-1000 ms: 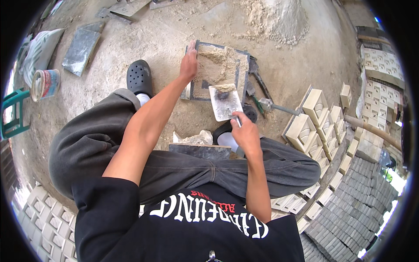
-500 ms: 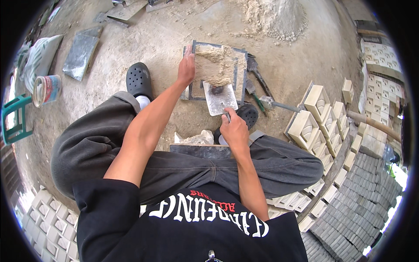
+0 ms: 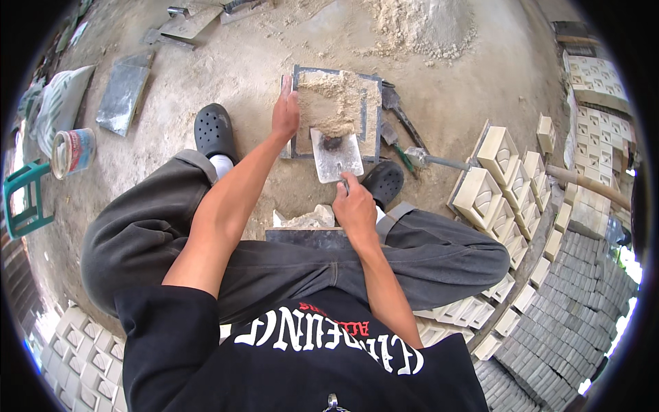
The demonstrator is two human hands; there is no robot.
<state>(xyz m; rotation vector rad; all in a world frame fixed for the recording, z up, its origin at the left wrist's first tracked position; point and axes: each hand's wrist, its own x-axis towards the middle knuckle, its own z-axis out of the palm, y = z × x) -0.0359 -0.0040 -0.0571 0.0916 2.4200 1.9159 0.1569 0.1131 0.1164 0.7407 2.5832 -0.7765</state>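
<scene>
In the head view, the left hand [image 3: 286,113] lies along the left side of a dark-edged mould frame [image 3: 378,103] on the ground [image 3: 254,89], its fingers stretched out straight rather than curled round the edge; how hard they press, I cannot tell. The right hand [image 3: 355,206] has its fingers closed round the handle of a flat trowel [image 3: 338,165], most of the handle being hidden in the grip. The trowel's pale blade lies over the near edge of the frame, its front end against a ridge of sandy mix [image 3: 322,83] that fills much of the frame unevenly.

If the blade pushes too hard, mix could spill over the far or right edge, or the frame could slide, since only a flat hand appears to steady it. A tilted blade could gouge the fill and leave hollows. The left fingers sit near the fill, so a sideways sweep could knock them.

A green-handled tool [image 3: 405,159] lies just right of the frame, near the right clog [image 3: 384,182]; a foot shifting there could nudge either tool or frame. Farther right stand pale cast blocks [image 3: 478,194], whose crisp edges could chip if a swinging elbow or knee struck them.
</scene>
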